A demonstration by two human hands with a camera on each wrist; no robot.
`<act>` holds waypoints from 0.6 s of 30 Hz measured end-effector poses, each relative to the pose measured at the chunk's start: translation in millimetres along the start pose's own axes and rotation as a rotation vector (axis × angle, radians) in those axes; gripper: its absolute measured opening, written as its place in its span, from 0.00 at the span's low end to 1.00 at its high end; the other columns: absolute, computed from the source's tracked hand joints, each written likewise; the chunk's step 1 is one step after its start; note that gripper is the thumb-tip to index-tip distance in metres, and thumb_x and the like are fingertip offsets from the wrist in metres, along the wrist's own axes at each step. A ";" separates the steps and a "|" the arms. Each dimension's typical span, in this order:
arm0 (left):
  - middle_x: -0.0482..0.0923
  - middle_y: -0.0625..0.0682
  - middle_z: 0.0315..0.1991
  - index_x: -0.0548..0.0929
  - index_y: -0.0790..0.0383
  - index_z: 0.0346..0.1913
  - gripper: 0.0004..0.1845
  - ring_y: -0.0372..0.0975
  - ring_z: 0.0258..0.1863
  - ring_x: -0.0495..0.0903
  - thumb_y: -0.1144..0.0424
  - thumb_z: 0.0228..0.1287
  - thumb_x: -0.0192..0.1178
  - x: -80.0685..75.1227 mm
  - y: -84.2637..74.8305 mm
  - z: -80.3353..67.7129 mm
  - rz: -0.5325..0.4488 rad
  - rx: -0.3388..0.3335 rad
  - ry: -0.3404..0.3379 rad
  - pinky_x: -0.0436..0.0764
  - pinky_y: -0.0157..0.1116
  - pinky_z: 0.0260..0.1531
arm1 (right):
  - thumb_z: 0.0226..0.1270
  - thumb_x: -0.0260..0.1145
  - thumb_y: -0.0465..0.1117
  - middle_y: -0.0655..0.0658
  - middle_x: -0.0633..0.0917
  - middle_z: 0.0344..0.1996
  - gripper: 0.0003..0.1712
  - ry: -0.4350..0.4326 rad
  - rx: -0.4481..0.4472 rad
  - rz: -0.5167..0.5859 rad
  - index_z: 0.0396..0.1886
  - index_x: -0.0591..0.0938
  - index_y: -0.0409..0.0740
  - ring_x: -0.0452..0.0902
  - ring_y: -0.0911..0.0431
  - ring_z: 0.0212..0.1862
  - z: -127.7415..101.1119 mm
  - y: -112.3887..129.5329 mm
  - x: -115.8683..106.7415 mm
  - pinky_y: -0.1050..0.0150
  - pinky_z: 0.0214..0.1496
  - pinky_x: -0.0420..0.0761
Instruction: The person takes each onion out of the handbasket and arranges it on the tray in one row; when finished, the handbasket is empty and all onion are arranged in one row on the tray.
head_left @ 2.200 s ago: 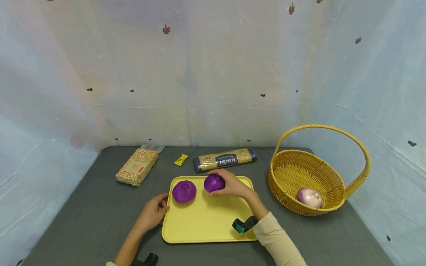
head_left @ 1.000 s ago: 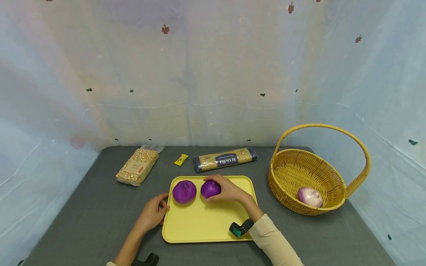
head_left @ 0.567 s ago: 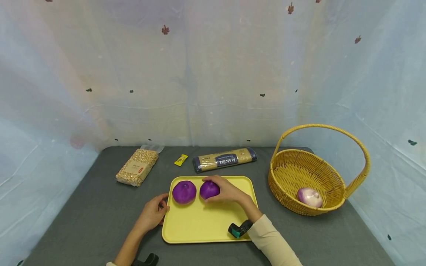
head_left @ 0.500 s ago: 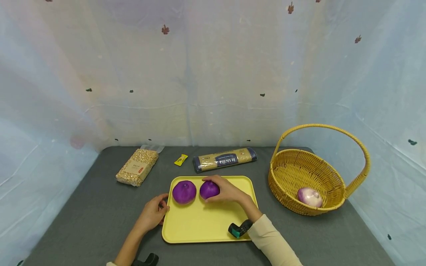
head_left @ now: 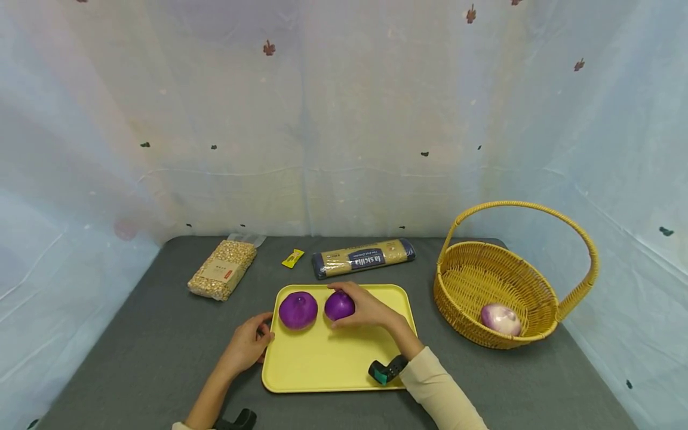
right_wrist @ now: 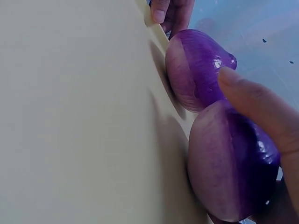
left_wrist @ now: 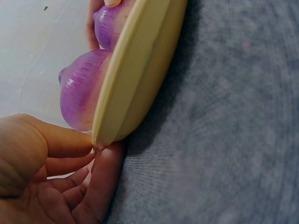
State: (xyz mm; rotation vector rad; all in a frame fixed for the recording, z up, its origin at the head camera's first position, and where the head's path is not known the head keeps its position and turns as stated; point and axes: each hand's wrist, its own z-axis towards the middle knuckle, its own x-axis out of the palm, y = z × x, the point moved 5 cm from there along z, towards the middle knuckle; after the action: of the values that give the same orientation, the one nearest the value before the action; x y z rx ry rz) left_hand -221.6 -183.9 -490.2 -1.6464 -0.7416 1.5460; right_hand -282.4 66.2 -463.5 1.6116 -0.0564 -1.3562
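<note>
Two purple onions lie side by side on the far part of a yellow tray (head_left: 333,364). My right hand (head_left: 356,307) grips the right onion (head_left: 337,306), which rests on the tray beside the left onion (head_left: 298,310). The right wrist view shows my thumb (right_wrist: 261,107) over the held onion (right_wrist: 229,163), with the other onion (right_wrist: 196,70) just beyond. My left hand (head_left: 251,343) holds the tray's left edge. In the left wrist view its thumb and fingers (left_wrist: 100,179) pinch the tray's rim (left_wrist: 140,70).
A wicker basket (head_left: 537,292) with a handle stands right of the tray and holds a pale onion (head_left: 500,318). Behind the tray lie a pasta packet (head_left: 363,258), a small yellow sachet (head_left: 292,258) and a bag of beans (head_left: 221,269). Cloth walls surround the grey table.
My right hand has brought its onion down and left onto the tray, next to the other onion. In the last half second almost nothing moves. The left hand stays on the tray's edge.
</note>
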 end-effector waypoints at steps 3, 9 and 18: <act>0.71 0.52 0.27 0.71 0.73 0.58 0.22 0.38 0.14 0.70 0.74 0.60 0.59 0.2 0.5 0.3 0.004 -0.001 -0.002 0.75 0.32 0.10 | 0.45 0.77 0.53 0.42 0.71 0.57 0.50 0.001 0.004 0.010 0.67 0.65 0.47 0.69 0.53 0.56 -0.6 -1.9 -1.4 0.59 0.52 0.76; 0.71 0.51 0.27 0.71 0.73 0.59 0.23 0.38 0.14 0.70 0.74 0.60 0.59 0.3 1.1 0.7 0.011 -0.002 -0.006 0.75 0.32 0.10 | 0.46 0.76 0.52 0.39 0.69 0.60 0.51 -0.003 0.013 0.040 0.68 0.63 0.46 0.67 0.49 0.59 -3.3 -2.8 -7.5 0.57 0.53 0.76; 0.71 0.52 0.27 0.71 0.73 0.59 0.22 0.38 0.14 0.70 0.74 0.60 0.58 0.2 0.6 0.8 0.008 0.000 0.004 0.75 0.32 0.10 | 0.51 0.73 0.54 0.41 0.68 0.63 0.48 -0.071 0.028 0.091 0.69 0.63 0.46 0.63 0.43 0.64 -11.7 7.5 -31.4 0.45 0.64 0.64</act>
State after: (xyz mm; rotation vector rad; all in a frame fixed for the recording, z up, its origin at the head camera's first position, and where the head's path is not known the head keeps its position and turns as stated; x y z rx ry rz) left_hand -222.4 -184.0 -490.8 -1.6538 -0.7339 1.5482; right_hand -281.2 88.1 -437.1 1.5650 -0.1899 -1.3469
